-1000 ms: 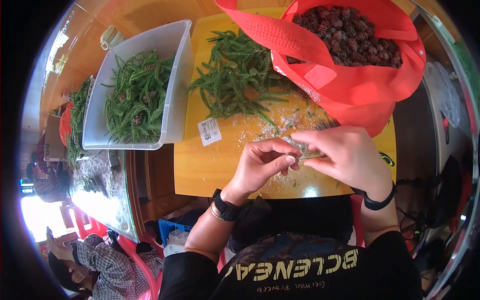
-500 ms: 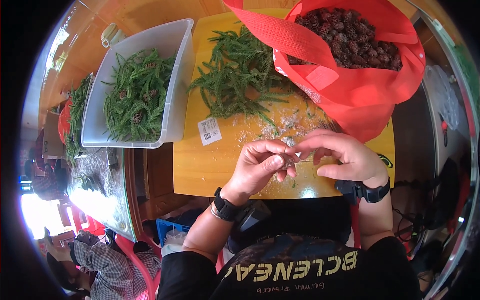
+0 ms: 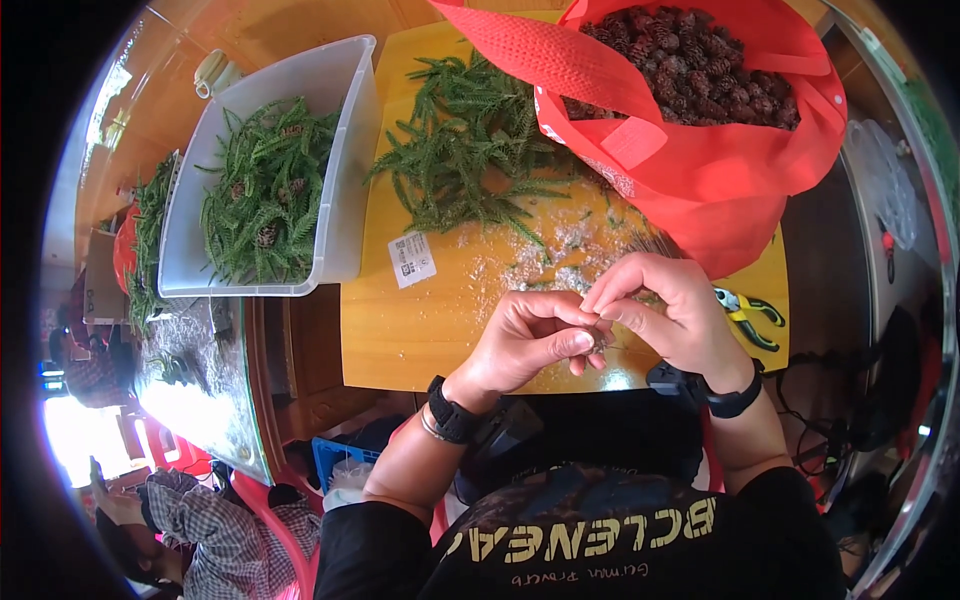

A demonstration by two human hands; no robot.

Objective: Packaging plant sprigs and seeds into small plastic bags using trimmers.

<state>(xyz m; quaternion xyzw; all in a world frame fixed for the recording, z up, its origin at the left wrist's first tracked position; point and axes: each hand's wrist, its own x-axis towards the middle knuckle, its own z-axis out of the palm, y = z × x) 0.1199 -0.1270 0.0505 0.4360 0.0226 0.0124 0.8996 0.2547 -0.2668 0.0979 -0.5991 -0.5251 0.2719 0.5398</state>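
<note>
Glossy orange-brown wood panelling (image 3: 290,30) spans eleven o'clock, above a yellow table (image 3: 420,340) at the centre. Toward eight o'clock, white light (image 3: 75,432) glares beyond a shiny-topped side table (image 3: 205,400); a pinkish-red chair (image 3: 276,522) curves at seven, a pale surface (image 3: 860,270) at three.

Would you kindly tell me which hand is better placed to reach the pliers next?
Probably the right hand: it is closer to the yellow-and-black pliers, while the left hand, farther off, appears to hold a brown object.
</note>
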